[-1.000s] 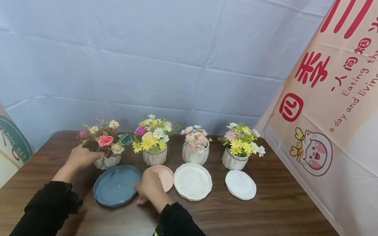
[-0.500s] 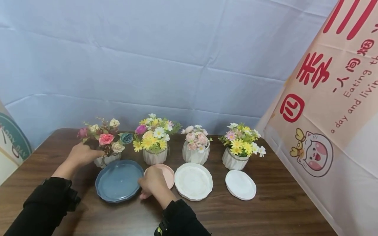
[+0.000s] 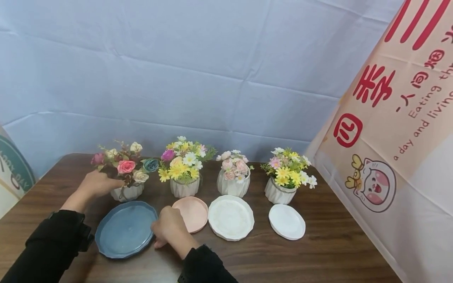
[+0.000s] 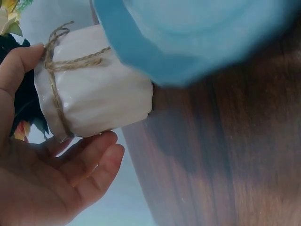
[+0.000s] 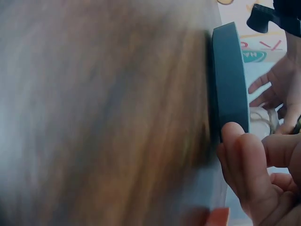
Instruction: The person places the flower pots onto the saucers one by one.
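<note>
My left hand (image 3: 97,184) curls round a white ribbed pot (image 3: 127,192) of mixed roses at the left of the table. In the left wrist view its thumb and fingers (image 4: 91,157) lie on either side of the twine-tied pot (image 4: 94,94). In front of the pot lies a blue plate (image 3: 124,230). My right hand (image 3: 170,229) holds the plate's right rim. The right wrist view shows my fingertips (image 5: 237,150) curled against the blue plate's edge (image 5: 230,80).
Three more white flower pots stand in a row: yellow daisies (image 3: 184,188), pink roses (image 3: 232,185), mixed daisies (image 3: 278,193). Before them lie a pink plate (image 3: 194,212), a white plate (image 3: 231,217) and a small white plate (image 3: 286,221). A banner (image 3: 389,129) bounds the right.
The blue plate has slid to the left and nearer to me with my right hand on its rim. My left hand has stayed on the rose pot.
</note>
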A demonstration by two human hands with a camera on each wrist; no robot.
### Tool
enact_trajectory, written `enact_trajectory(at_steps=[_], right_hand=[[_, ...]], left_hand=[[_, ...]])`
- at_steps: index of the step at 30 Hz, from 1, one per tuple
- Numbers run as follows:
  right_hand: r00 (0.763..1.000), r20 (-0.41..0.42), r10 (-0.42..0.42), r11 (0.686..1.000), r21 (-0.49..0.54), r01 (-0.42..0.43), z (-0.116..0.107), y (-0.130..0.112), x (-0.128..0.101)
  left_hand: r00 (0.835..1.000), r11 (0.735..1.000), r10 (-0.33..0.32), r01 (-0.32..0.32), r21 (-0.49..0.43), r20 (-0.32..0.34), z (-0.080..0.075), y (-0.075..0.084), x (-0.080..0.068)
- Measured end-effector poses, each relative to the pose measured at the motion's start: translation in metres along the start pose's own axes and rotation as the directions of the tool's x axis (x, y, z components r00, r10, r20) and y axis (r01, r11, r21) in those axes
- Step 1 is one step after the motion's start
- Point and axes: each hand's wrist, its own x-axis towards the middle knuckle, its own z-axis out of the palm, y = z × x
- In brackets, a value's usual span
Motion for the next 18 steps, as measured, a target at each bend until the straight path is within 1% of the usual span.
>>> enact_trajectory(at_steps=[3, 6, 10, 13, 16, 18], right_hand=[[1.0, 0.012, 0.006, 1.0, -0.021, -0.006, 0.006, -0.005, 0.0], [1.0, 0.02, -0.006, 0.999, -0.048, 0.007, 0.01, -0.008, 0.0], [0.999, 0.037, -0.012, 1.0, -0.018, 0.013, 0.015, -0.012, 0.002], [0.998, 0.057, -0.008, 1.0, 0.023, 0.006, 0.019, -0.015, 0.002], [0.998, 0.065, -0.025, 0.999, 0.037, 0.023, 0.021, -0.015, 0.003], [0.997, 0.068, -0.037, 0.998, 0.057, 0.033, 0.023, -0.014, 0.003]], left_hand=[[1.0, 1.0, 0.002, -0.002, 0.013, 0.016, 0.0, -0.002, 0.0], [1.0, 1.0, 0.003, -0.003, 0.016, 0.023, 0.0, -0.003, 0.001], [0.999, 1.0, -0.013, 0.014, -0.007, 0.037, -0.002, -0.005, 0.003], [0.999, 1.0, -0.026, 0.026, -0.009, 0.028, -0.002, -0.008, 0.005], [0.999, 1.0, -0.016, 0.016, 0.011, 0.028, -0.002, -0.008, 0.005], [0.999, 1.0, 0.005, -0.006, 0.025, 0.034, -0.002, -0.008, 0.005]])
